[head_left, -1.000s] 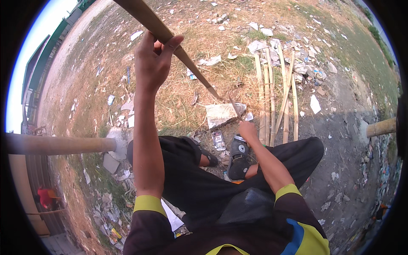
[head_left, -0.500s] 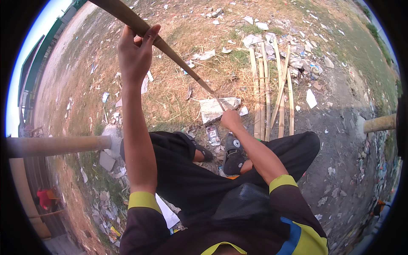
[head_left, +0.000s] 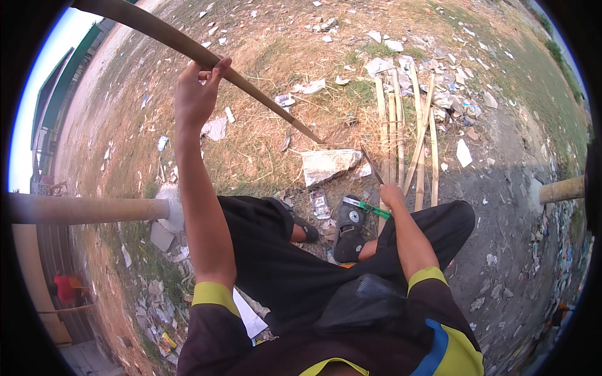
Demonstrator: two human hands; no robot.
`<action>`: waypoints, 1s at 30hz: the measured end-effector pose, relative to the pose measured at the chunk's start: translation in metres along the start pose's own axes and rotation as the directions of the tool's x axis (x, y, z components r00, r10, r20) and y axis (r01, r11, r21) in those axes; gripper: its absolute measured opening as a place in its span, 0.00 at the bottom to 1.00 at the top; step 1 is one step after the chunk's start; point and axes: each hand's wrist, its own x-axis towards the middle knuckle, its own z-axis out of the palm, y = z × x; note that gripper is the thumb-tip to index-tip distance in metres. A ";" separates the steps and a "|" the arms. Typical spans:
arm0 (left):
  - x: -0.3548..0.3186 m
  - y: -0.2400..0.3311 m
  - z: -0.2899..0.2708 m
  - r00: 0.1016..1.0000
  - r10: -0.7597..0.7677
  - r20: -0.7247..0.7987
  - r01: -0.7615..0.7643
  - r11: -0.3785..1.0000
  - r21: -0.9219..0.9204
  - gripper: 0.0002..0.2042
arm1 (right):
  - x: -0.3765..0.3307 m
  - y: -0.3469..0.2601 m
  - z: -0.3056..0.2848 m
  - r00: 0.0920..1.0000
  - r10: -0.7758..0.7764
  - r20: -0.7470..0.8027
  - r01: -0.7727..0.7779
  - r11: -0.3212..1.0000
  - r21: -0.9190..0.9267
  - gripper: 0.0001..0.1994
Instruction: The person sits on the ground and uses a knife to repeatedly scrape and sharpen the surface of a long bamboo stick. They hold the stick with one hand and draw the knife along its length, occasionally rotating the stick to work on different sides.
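Observation:
A long bamboo pole [head_left: 258, 94] slants from the upper left down to the ground. My left hand [head_left: 197, 94] is closed around its upper part, thumb on top. The pole's lower end meets the ground just behind a rough whitish block [head_left: 329, 165]. In my right hand [head_left: 392, 195], above my bent knee, is a knife with a narrow dark blade [head_left: 371, 165] pointing up and away from me, apart from the pole. Beside that hand, a green-handled tool [head_left: 375, 209] reaches across my dark shoe [head_left: 348, 229]; its exact kind is unclear.
Several split bamboo strips [head_left: 401, 135] lie side by side on the ground, one crossing others. Litter [head_left: 454, 103] is scattered over dry grass. Thick bamboo poles stick in at the left [head_left: 94, 209] and right [head_left: 562, 190]. A person in red [head_left: 64, 289] is at the far left.
My right hand has moved right and nearer to me with the knife, away from the pole's lower end. The pole's upper part has swung left, and the green-handled tool shows more fully.

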 end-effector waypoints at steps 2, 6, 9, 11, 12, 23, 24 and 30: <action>0.007 -0.025 0.008 0.999 0.041 0.011 -0.038 0.980 -0.197 0.18 | 0.002 0.017 0.015 0.995 -0.077 0.071 0.082 0.994 -0.076 0.22; 0.031 -0.031 0.005 0.992 -0.108 -0.064 0.062 0.863 -0.501 0.15 | 0.014 0.029 0.028 0.998 -0.039 0.050 0.040 0.999 -0.019 0.23; 0.071 -0.071 -0.015 0.959 -0.207 -0.195 0.057 0.811 -0.582 0.13 | 0.010 0.023 0.023 0.998 -0.056 0.000 0.056 0.998 0.013 0.23; 0.095 -0.107 -0.018 0.927 -0.325 -0.189 0.146 0.774 -0.616 0.14 | 0.006 0.023 0.024 0.996 0.042 -0.085 -0.030 0.991 0.130 0.22; 0.106 -0.129 -0.021 0.892 -0.413 -0.184 0.212 0.741 -0.637 0.14 | 0.003 0.019 0.022 0.993 0.057 -0.100 -0.040 0.987 0.158 0.21; 0.087 -0.321 0.058 0.701 -0.704 0.114 0.490 0.359 -0.794 0.12 | 0.010 0.005 0.005 0.998 0.013 0.053 -0.040 0.840 0.541 0.21; 0.079 -0.346 0.060 0.665 -0.734 0.138 0.524 0.328 -0.786 0.11 | 0.010 0.005 0.015 1.000 0.017 0.000 -0.016 0.899 0.438 0.21; 0.014 -0.369 0.096 0.306 -0.863 0.401 0.778 -0.017 -0.628 0.38 | 0.014 0.027 0.017 0.917 0.294 -0.269 -0.237 0.945 0.224 0.15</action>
